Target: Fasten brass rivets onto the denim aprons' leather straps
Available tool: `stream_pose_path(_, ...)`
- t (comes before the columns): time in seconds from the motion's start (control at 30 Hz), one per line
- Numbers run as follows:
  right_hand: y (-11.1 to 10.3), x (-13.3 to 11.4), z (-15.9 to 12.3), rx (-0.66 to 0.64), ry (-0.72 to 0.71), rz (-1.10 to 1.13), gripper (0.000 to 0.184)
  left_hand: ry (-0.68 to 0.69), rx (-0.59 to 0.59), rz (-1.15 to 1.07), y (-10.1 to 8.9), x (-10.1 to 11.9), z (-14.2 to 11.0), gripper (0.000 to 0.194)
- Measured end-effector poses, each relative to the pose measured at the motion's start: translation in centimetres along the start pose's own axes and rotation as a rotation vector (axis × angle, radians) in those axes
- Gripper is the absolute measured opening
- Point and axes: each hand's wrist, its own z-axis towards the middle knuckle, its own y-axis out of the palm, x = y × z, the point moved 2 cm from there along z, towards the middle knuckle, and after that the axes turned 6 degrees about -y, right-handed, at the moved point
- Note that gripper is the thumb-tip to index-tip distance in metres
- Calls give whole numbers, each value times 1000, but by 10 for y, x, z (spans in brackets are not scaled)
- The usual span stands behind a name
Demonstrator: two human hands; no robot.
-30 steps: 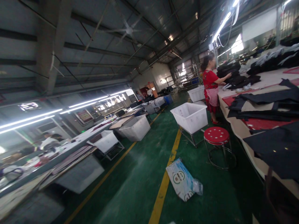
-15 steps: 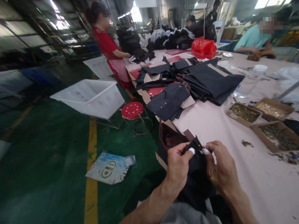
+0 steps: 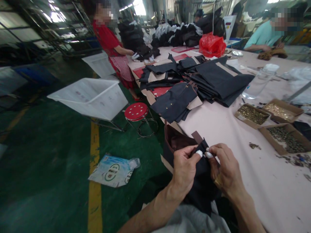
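2 hands (image 3: 184, 166) (image 3: 227, 168), unseen 1 second ago, now pinch dark cloth (image 3: 204, 184).

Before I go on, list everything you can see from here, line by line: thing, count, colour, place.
Table: one, pale pink, ahead and right
Fabric pieces: many, dark navy, piled on it
Bundles: many, black and white, far end
Red bag: one, red, table's far part
Jug: one, clear, behind the boxes
Boxes: three, brown, table's right
Metal bits: uncounted, brassy to grey, mostly in boxes
Stool: one, red, floor
Bins: two nearby, white, beyond stool
Printed bag: one, blue-white, floor
Co-workers: two clear, red clothes left, turquoise top right; background blurred
Dark fabric piece: one, navy, between the hands
Left hand: one, pinching that piece
Right hand: one, pinching at its edge
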Motion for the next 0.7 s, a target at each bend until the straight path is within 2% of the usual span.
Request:
stream_pose_path(0.27,-7,-9,9,-27,130,247,10,62,4,112,-3,0,-2,25)
stream_pose_path(0.4,-9,-8,9,5,263,374,14,77,21,130,-4,-4,-3,24)
stream_pose_path(0.57,0,4,-1,46,512,541,11,63,-34,105,-3,-5,-4,19)
stream_pose_path(0.7,2,10,-7,49,587,605,14,29,-43,51,-4,-4,-6,17)
